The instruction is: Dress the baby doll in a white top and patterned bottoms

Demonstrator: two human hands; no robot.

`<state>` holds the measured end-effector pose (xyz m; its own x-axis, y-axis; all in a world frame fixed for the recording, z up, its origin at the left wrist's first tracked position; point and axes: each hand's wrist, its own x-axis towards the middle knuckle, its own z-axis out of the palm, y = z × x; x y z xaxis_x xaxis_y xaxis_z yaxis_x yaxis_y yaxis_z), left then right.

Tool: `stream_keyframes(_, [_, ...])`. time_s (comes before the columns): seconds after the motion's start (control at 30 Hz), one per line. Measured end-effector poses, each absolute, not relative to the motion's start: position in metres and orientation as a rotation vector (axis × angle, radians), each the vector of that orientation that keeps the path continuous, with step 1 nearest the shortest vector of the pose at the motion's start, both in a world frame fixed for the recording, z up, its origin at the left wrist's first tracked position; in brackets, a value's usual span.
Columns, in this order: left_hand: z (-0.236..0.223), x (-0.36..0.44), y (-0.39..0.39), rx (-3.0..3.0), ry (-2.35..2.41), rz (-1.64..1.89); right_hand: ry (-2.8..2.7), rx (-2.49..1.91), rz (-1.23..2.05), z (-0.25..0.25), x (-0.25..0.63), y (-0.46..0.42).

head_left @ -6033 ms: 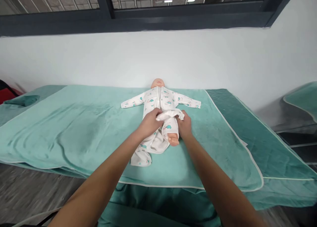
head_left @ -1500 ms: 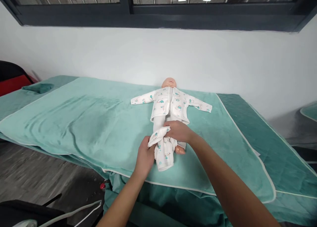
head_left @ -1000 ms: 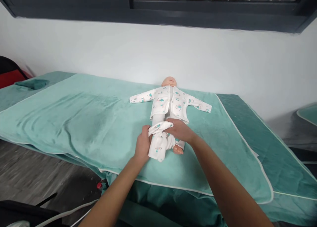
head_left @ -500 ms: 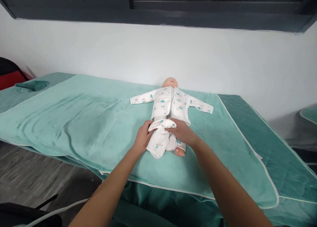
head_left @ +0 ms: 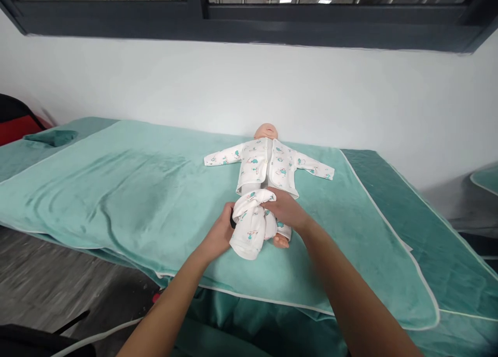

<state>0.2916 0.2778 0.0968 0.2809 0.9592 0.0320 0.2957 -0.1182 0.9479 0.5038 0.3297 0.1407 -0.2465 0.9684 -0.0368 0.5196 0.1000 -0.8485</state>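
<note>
A baby doll (head_left: 266,131) lies on its back on a green blanket, its head toward the wall. It wears a white printed jacket (head_left: 254,162), with the sleeves spread out to both sides. White printed baby pants (head_left: 249,235) are bunched over its lower body; one leg of them covers the doll's leg on the right, where a bare foot (head_left: 280,241) sticks out. My right hand (head_left: 286,207) is closed on the waistband. At the left edge of the pants, my left hand (head_left: 221,232) is closed on the cloth, its fingertips hidden behind it. The doll's other leg is not visible.
The light green blanket (head_left: 128,191) covers a bed along a white wall (head_left: 155,82), below a dark window frame (head_left: 233,25). A folded green cloth (head_left: 50,137) lies at the far left. A pale cable (head_left: 97,338) runs at the lower left.
My left hand has let go of the waistband's left end and moved slightly down and left along the pants. The loose pant leg hangs lower and wider. My right hand stays put.
</note>
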Motion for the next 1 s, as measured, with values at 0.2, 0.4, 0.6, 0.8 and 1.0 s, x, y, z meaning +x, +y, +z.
stream_keyframes(0.2, [0.088,0.299,0.293,1.623,1.351,0.933,-1.933,-1.341,1.151,0.150,0.510,0.324])
stream_keyframes(0.4, [0.083,0.299,0.314,1.455,1.367,1.081,-2.057,-1.198,1.482,0.163,0.515,0.320])
stream_keyframes(0.6, [0.082,0.300,0.303,1.440,1.406,1.171,-2.333,-1.386,1.147,0.168,0.505,0.317])
stream_keyframes(0.8, [0.077,0.302,0.259,1.127,1.437,1.298,-2.456,-1.477,0.838,0.161,0.494,0.316])
stream_keyframes(1.0, [0.079,0.301,0.218,1.047,1.295,1.120,-2.349,-1.433,0.851,0.155,0.494,0.317])
